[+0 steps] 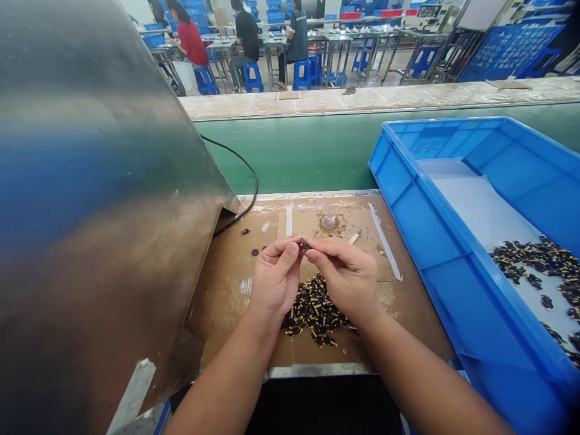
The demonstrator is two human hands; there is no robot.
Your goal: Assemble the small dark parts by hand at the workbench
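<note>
Between the fingertips of both hands is a small black-and-yellow part, too small to name its kind. My left hand pinches it from the left, thumb against forefinger. From the other side, my right hand pinches it too, its remaining fingers curled in. Under and behind the hands lies a loose pile of similar black-and-yellow parts on the cardboard-covered bench. My wrists and hands hide some of that pile.
A large blue crate at the right holds white sheets and more such parts. A metal housing fills the left, with a black cable behind it. Beyond a green belt, several people sit at tables.
</note>
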